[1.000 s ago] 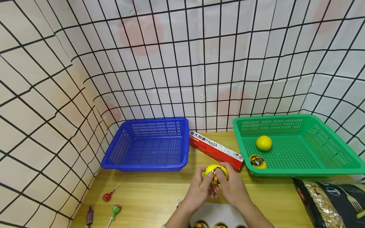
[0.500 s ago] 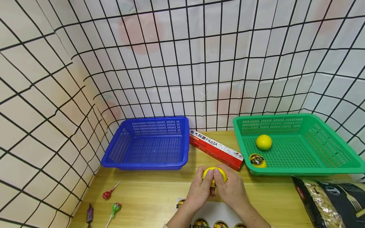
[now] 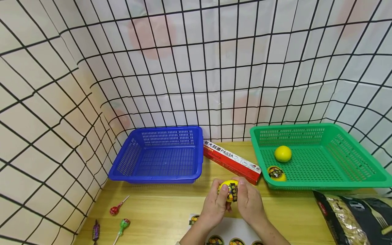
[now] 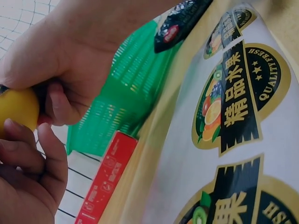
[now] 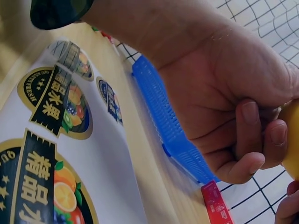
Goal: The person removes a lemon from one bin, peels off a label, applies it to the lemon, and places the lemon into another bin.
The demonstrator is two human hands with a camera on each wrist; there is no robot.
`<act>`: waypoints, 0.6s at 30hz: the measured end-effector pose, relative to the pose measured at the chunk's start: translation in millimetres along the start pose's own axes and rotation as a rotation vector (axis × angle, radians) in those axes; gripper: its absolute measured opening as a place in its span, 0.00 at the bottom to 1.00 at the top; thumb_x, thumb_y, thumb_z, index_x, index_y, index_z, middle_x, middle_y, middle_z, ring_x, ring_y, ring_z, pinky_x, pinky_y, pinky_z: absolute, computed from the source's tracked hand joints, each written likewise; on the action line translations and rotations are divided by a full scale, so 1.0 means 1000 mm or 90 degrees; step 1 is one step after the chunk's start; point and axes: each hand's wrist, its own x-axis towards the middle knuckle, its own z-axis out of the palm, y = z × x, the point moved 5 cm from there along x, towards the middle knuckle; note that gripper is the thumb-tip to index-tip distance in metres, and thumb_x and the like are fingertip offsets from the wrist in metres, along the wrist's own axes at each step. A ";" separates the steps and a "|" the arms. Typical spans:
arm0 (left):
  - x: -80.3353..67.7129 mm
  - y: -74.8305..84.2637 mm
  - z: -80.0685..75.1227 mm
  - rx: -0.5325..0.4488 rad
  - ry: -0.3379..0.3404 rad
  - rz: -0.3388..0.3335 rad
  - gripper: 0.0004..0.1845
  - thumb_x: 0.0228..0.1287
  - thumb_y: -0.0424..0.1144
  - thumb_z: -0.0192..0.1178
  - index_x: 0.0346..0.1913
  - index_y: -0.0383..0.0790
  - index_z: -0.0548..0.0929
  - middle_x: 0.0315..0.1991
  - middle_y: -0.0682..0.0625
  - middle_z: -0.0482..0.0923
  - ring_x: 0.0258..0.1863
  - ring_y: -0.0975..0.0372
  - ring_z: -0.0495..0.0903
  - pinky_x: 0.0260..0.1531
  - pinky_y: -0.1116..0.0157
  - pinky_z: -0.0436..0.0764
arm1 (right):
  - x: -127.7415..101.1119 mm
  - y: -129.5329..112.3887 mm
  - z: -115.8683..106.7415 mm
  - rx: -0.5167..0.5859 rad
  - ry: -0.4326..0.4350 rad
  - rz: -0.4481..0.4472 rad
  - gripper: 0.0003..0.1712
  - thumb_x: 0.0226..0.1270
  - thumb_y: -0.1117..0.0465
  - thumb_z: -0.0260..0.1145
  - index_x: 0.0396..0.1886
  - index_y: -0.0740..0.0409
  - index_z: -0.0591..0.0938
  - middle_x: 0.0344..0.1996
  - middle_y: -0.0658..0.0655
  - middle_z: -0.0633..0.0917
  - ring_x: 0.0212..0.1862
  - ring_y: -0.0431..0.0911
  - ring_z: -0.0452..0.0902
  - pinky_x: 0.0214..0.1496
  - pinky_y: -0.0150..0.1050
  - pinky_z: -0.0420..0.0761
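Note:
In the head view a yellow lemon (image 3: 224, 186) is held up between both hands, above the front middle of the table. My left hand (image 3: 213, 204) grips its left side, the thumb lying on the front. On the right, my right hand (image 3: 252, 204) grips it with the thumb along that side. A black and gold fruit label (image 3: 233, 192) shows on the lemon between the thumbs. Below the hands lies a white sheet (image 3: 234, 224) of the same labels, also seen close up in the left wrist view. Fingers hide much of the lemon.
A blue basket (image 3: 156, 178) stands back left; a green basket (image 3: 324, 184) at right holds a plain lemon (image 3: 283, 153) and a labelled one (image 3: 276, 173). Between them lies a red pasta box (image 3: 232, 163). Lollipops (image 3: 124, 224) lie left, a black pasta bag (image 3: 352, 217) right.
Half a second ago both thumbs pressed together over the lemon's front. Now they stand apart, and the label shows between them. The baskets and other things have not moved.

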 end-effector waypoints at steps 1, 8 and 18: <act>0.000 0.000 0.000 -0.004 -0.003 0.002 0.15 0.83 0.50 0.43 0.52 0.41 0.70 0.20 0.55 0.72 0.17 0.69 0.73 0.21 0.65 0.84 | 0.000 0.000 0.000 0.002 -0.003 0.010 0.22 0.84 0.62 0.44 0.42 0.57 0.85 0.29 0.50 0.85 0.33 0.36 0.75 0.33 0.33 0.77; -0.001 0.002 -0.002 -0.028 -0.012 -0.010 0.14 0.84 0.47 0.41 0.51 0.40 0.70 0.21 0.52 0.72 0.18 0.68 0.73 0.23 0.67 0.84 | 0.001 0.003 0.000 0.038 -0.043 0.100 0.27 0.87 0.56 0.39 0.47 0.58 0.86 0.32 0.53 0.87 0.33 0.36 0.76 0.36 0.33 0.78; 0.001 0.000 -0.004 -0.011 -0.024 -0.008 0.18 0.85 0.48 0.38 0.46 0.37 0.70 0.21 0.53 0.70 0.18 0.66 0.72 0.24 0.63 0.85 | 0.003 0.002 -0.001 0.016 -0.085 0.081 0.10 0.74 0.55 0.62 0.43 0.54 0.86 0.26 0.50 0.83 0.25 0.36 0.72 0.23 0.32 0.74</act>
